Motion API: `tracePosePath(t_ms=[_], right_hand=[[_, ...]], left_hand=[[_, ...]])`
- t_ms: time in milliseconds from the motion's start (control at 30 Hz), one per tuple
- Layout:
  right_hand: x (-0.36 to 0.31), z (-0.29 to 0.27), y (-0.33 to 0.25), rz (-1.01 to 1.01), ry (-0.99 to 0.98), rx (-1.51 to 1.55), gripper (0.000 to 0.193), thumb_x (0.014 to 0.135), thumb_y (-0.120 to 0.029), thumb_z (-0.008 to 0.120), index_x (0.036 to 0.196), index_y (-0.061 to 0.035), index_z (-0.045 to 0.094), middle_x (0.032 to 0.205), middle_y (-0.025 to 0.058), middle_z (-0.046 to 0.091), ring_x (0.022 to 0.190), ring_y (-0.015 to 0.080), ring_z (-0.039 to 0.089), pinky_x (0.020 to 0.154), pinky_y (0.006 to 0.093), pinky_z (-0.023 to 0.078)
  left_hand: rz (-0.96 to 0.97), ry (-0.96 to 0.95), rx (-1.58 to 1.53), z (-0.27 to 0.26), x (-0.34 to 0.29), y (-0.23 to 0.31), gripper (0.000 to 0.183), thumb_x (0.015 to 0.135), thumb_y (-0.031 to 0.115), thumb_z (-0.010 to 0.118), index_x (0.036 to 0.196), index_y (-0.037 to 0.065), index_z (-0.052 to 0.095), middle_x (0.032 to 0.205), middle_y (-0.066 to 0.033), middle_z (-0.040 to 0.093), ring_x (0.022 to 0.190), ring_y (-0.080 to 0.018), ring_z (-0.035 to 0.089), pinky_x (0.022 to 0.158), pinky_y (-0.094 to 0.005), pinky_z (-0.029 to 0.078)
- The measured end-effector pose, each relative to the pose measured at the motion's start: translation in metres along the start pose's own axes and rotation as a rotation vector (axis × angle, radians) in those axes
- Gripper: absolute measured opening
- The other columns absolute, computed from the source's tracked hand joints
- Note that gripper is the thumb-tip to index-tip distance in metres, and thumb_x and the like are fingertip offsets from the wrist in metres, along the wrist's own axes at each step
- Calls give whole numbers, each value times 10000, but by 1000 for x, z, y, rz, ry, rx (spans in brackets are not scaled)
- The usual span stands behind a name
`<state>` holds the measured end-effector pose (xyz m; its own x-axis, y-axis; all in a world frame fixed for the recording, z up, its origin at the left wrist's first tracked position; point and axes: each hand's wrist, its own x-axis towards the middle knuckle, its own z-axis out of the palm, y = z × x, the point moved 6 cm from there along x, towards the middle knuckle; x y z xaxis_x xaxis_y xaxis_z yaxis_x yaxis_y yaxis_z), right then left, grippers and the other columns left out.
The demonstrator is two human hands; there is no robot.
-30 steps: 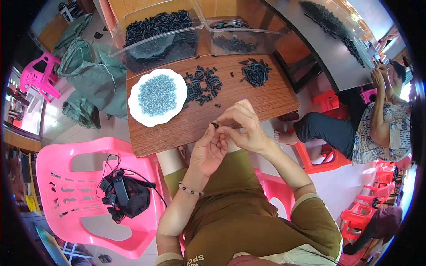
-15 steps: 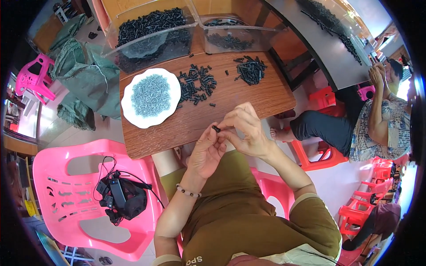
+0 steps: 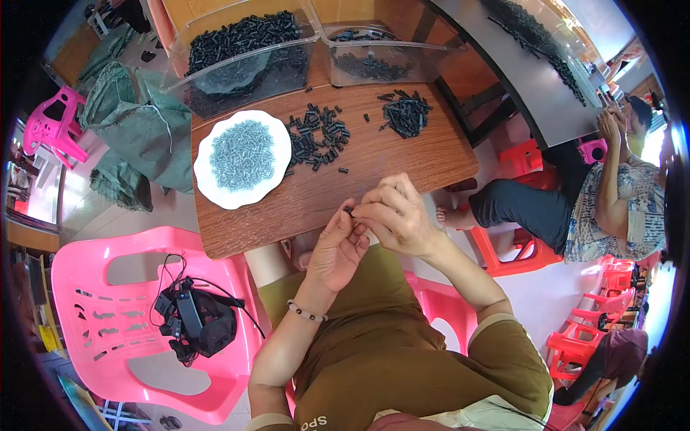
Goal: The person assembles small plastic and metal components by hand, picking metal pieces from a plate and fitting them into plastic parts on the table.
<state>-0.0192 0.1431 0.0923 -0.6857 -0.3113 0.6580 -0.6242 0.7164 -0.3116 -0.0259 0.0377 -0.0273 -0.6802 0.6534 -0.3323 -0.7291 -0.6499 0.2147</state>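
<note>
Sitting at wooden desk (image 3: 402, 161), tiled floor around. Pink plastic chair (image 3: 108, 287) off desk's left near corner, black gadget with cables (image 3: 194, 323) on seat. White plate of grey screws (image 3: 243, 158) near desk's left edge; loose black parts (image 3: 316, 136) mid-desk, smaller pile (image 3: 406, 115) toward right far corner; clear bins (image 3: 244, 50) along far edge. Left hand (image 3: 338, 248) and right hand (image 3: 392, 215) together at near edge, fingertips pinched on small black part (image 3: 350, 211). Another person (image 3: 604, 194) seated right.

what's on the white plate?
The white plate holds a heap of small grey-blue pieces, likely screws, piled in the middle. The heap covers the plate's centre, so anything beneath it cannot be seen. Loose black parts lie beside it.
</note>
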Motion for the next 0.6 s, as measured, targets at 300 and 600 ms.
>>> tracePosePath(t_ms=[300, 600], right_hand=[[10, 19, 60, 285, -36, 59, 136, 727, -100, 722, 843, -64, 662, 801, 72, 612, 812, 252, 528, 736, 344, 426], [15, 47, 64, 285, -2, -105, 125, 773, -180, 684, 840, -76, 667, 808, 84, 613, 829, 298, 527, 752, 383, 431]], left_hand=[[94, 89, -44, -9, 4, 9, 304, 891, 175, 635, 1178, 106, 562, 1048, -13, 636, 867, -105, 618, 742, -212, 537], [163, -1, -75, 0, -2, 19, 251, 883, 147, 635, 1120, 75, 592, 1026, -38, 655, 864, -112, 632, 751, -205, 550]])
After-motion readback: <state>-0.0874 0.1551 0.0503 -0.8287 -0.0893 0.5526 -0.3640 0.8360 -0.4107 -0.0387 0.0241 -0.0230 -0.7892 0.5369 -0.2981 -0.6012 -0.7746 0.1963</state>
